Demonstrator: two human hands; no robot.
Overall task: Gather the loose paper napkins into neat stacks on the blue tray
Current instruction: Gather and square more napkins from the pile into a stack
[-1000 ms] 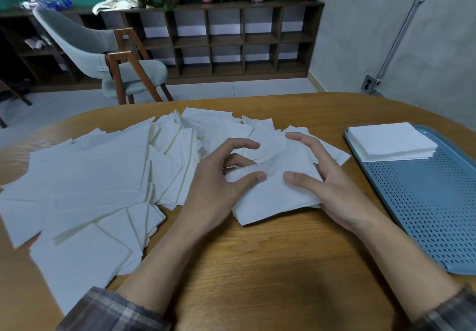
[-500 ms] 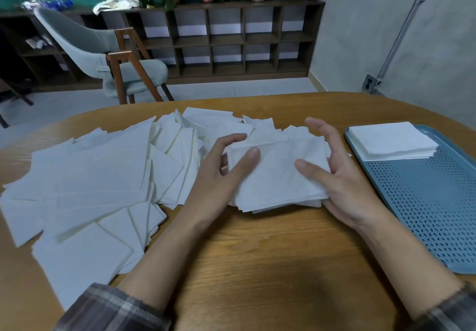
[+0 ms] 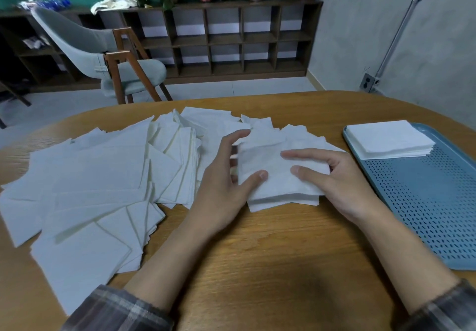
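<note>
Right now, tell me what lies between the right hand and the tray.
Head view: only a narrow strip of bare table between the right hand, which holds the napkin bundle, and the tray.

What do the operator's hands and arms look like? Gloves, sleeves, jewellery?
No gloves: left hand and right hand are bare, with no ring, watch or band visible. The forearms are bare too. The left sleeve and right sleeve are grey plaid with darker and lighter stripes, and show only at the bottom edge of the picture.
</note>
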